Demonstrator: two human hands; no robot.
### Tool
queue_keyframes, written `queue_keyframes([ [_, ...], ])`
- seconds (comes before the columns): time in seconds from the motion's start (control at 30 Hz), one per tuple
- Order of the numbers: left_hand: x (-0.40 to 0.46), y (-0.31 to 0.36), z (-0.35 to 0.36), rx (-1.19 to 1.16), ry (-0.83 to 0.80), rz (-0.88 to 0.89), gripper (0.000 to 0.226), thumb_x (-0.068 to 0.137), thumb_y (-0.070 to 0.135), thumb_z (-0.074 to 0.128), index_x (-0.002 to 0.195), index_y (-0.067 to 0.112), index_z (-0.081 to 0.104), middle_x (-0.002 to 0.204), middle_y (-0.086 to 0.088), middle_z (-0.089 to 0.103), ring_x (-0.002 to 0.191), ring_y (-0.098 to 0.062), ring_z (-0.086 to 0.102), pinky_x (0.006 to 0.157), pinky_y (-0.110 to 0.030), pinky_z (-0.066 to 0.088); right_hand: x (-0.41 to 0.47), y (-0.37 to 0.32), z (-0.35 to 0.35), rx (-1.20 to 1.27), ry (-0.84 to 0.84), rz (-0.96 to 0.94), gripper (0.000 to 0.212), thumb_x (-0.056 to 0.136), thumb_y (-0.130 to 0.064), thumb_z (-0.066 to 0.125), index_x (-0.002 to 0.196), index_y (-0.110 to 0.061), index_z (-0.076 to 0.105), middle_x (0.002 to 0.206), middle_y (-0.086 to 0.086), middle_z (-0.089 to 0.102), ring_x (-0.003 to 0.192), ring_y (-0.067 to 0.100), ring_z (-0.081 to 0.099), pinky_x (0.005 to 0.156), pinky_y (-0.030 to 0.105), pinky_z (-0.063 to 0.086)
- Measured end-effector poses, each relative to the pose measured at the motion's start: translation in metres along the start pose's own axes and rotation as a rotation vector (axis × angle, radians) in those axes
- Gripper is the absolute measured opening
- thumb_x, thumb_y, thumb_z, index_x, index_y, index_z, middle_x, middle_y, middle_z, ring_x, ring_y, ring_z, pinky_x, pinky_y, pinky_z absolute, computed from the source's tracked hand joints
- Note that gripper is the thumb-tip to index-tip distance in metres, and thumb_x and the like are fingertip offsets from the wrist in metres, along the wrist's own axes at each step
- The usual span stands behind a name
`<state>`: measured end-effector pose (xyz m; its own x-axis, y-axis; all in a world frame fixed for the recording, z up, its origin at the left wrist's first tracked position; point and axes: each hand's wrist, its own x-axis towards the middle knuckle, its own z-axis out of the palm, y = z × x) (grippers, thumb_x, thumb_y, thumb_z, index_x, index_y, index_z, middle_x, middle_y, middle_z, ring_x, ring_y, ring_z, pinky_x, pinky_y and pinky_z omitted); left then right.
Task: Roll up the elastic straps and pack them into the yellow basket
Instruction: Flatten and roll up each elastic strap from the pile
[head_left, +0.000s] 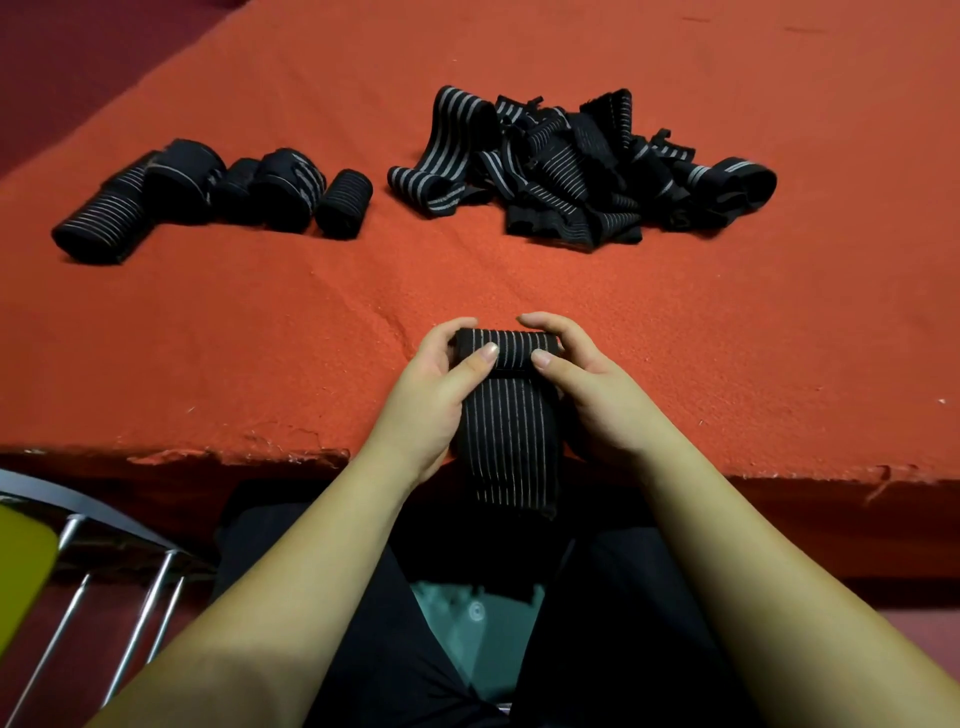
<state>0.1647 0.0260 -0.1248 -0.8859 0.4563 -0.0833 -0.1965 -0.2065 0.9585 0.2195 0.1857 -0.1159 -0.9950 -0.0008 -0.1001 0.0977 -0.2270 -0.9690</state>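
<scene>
A black elastic strap with thin pale stripes (511, 415) lies at the near edge of the orange table (260, 322). Its far end is wound into a small roll, and its loose tail hangs over the table edge. My left hand (441, 384) grips the left end of the roll, thumb on top. My right hand (592, 384) grips the right end the same way. Several finished rolls (218, 192) lie at the far left. A tangled heap of loose straps (582, 171) sits at the far centre-right. A yellow object (21, 566), cut off at the lower left edge, may be the basket.
A metal rack with thin chrome bars (104, 571) stands at the lower left beside the yellow object, below table height. The table's orange cloth is frayed along its near edge (234, 457). My lap in dark clothing is under the table edge.
</scene>
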Motion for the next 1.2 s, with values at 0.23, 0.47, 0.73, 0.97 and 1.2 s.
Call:
queue_keyframes([
  [0.23,0.003,0.005,-0.001,0.010,-0.074,-0.043,0.024,0.096,0.015,0.059,0.120,0.012,0.056,0.108,-0.007,0.065,0.096,-0.016,0.066,0.082,-0.031,0.052,0.002,0.001,-0.004,0.064,0.047,0.022,0.039,0.098,-0.009,0.050,0.135,-0.022,0.050,0.109,0.001,0.063,0.095,0.017,0.062,0.086,0.033,0.050],
  [0.47,0.003,0.007,0.004,0.068,-0.114,0.042,0.016,0.098,0.013,0.057,0.111,0.021,0.058,0.099,-0.002,0.063,0.092,-0.015,0.062,0.087,-0.035,0.052,0.002,-0.001,-0.003,0.111,0.069,0.007,0.039,0.097,-0.011,0.054,0.134,-0.022,0.052,0.117,0.004,0.064,0.103,0.018,0.063,0.091,0.032,0.052],
  [0.73,0.003,0.012,-0.005,-0.114,-0.110,-0.069,0.036,0.090,-0.003,0.059,0.109,0.026,0.068,0.095,-0.002,0.070,0.089,-0.018,0.067,0.084,-0.035,0.056,0.000,-0.006,-0.001,0.153,0.039,0.022,0.050,0.098,-0.006,0.050,0.140,-0.031,0.049,0.108,0.003,0.070,0.095,0.019,0.067,0.082,0.031,0.055],
  [0.97,0.001,0.010,0.000,-0.129,-0.015,-0.049,0.040,0.084,-0.011,0.062,0.104,0.023,0.071,0.096,0.000,0.071,0.086,-0.016,0.067,0.078,-0.031,0.058,0.002,-0.005,0.002,0.168,0.076,0.083,0.043,0.099,-0.010,0.048,0.136,-0.032,0.053,0.108,0.005,0.070,0.089,0.017,0.066,0.077,0.030,0.055],
  [1.2,0.000,0.010,0.004,-0.126,0.040,-0.019,0.043,0.082,-0.015,0.059,0.096,0.023,0.072,0.086,0.006,0.072,0.078,-0.010,0.068,0.069,-0.025,0.056,0.004,-0.006,0.003,-0.050,0.129,0.056,0.030,0.102,-0.032,0.049,0.130,-0.040,0.057,0.106,-0.002,0.067,0.093,0.017,0.062,0.087,0.038,0.050],
])
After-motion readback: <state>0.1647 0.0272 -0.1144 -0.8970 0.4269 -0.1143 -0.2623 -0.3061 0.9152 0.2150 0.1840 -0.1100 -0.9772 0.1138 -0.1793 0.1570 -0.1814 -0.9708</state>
